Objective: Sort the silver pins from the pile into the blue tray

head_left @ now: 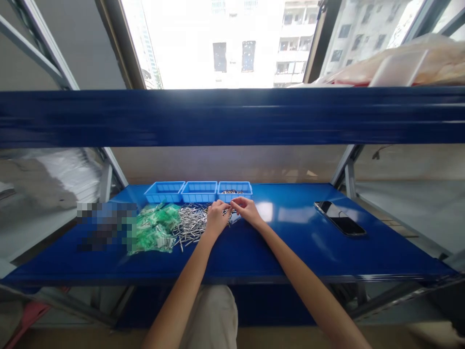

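My left hand [217, 216] is over the right part of a pile of thin, silvery metal pins [191, 223], with its fingers drawn together. My right hand [247, 210] meets it from the right, thumb and fingertips pinched. The fingertips of both hands nearly touch. Whatever lies between them is too small to make out. More pins, some darker, show below and between the hands. Just behind the hands stands a blue bin [235, 196] with a few pins inside.
Two more blue bins [199, 198] stand left of the first. Green plastic bags [156, 228] lie left of the pile. A phone [341, 219] rests on the blue table [290, 242] at right. A blue shelf beam [232, 118] crosses above the work area.
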Action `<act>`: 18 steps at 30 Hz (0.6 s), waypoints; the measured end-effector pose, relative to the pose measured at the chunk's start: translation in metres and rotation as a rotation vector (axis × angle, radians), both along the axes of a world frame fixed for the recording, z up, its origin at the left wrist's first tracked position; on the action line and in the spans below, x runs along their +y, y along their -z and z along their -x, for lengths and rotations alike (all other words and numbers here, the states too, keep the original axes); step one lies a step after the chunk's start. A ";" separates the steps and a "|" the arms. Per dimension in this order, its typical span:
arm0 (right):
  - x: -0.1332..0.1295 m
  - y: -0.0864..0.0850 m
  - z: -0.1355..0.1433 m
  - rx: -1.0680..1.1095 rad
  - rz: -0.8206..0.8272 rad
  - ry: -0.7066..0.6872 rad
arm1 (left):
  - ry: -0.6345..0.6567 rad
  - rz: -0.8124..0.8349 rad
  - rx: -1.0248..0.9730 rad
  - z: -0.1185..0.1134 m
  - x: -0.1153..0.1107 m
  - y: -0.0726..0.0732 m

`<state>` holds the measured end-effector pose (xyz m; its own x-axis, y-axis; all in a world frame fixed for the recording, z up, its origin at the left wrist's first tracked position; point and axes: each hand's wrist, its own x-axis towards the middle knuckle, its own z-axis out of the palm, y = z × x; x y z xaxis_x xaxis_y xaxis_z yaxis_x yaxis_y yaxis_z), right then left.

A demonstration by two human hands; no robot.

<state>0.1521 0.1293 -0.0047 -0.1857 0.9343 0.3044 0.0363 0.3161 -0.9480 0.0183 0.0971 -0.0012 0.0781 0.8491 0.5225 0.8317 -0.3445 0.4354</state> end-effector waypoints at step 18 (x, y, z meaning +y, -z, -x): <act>0.026 -0.008 -0.002 -0.046 -0.048 0.048 | -0.349 -0.118 -0.285 0.014 -0.001 -0.004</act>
<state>0.1542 0.1554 0.0032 -0.1558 0.9268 0.3417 0.0952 0.3584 -0.9287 0.0041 0.0960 0.0024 -0.3620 0.7329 0.5761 0.7597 -0.1262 0.6379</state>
